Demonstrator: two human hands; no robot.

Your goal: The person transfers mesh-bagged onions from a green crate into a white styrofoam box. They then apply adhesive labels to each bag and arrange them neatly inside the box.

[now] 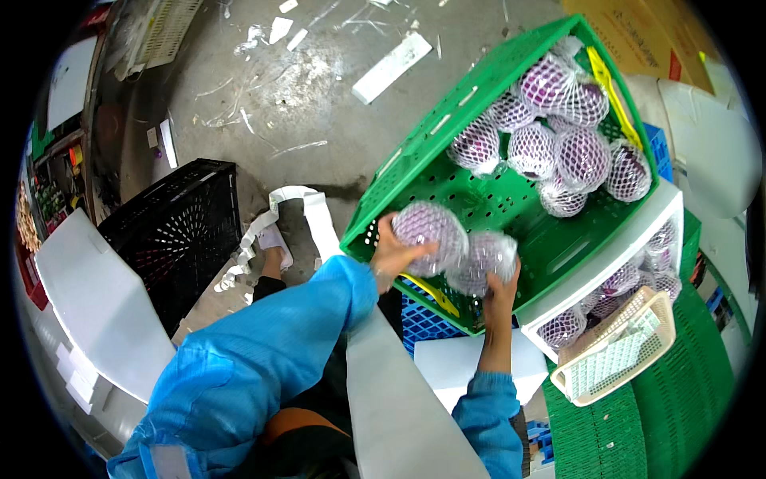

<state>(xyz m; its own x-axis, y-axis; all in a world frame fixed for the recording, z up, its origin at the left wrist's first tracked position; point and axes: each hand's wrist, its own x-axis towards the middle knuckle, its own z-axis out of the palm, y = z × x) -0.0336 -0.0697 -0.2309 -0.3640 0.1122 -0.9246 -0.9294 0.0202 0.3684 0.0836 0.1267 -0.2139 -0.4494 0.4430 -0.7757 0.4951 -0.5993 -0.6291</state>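
My left hand (390,254) grips a round purple vegetable or fruit (432,233) in white foam netting. A second netted purple piece (479,266), blurred and apparently film-wrapped, is held by my right hand (501,290). The two pieces touch or overlap. Both hands are over the near end of a green perforated plastic crate (461,102) with yellow handles. At its far end lie several more netted purple pieces (581,158), heaped on one another. Bare green floor shows between them and my hands.
Right of the crate stands a white foam box (538,332) of netted produce, with a cream plastic basket (616,353) across its near end. A black crate (185,233) stands left. Paper strip (299,194) trails over the littered floor; a cardboard box (640,36) sits far right.
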